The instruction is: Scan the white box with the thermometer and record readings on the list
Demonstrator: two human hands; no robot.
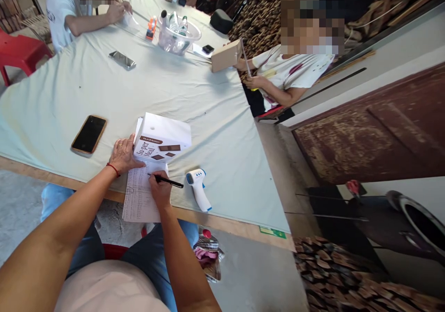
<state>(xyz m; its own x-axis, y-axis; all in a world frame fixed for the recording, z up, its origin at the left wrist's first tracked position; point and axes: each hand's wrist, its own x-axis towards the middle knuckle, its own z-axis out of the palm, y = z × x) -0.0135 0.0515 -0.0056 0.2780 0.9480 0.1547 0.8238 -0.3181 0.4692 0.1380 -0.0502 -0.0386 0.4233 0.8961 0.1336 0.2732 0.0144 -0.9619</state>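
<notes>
In the head view my right hand (161,192) is closed around a black pen (170,181), its tip on a sheet of paper (141,205). Rows of handwriting cover the sheet, which hangs partly over the table's near edge. My left hand (122,156), with a red cord on the wrist, rests with thumb and fingers apart at the sheet's upper left. Its fingertips reach the left side of a white box (167,129) printed "Super Meal", which lies on the sheet's top end. To the right of my right hand lies a white and blue infrared thermometer (199,189).
A phone (89,134) in a brown case lies left of my hands. Farther off are a second phone (122,60), a clear basket of bottles (175,41), an orange tape dispenser (151,28) and a cardboard box (225,56). Several other people sit around the table (222,163).
</notes>
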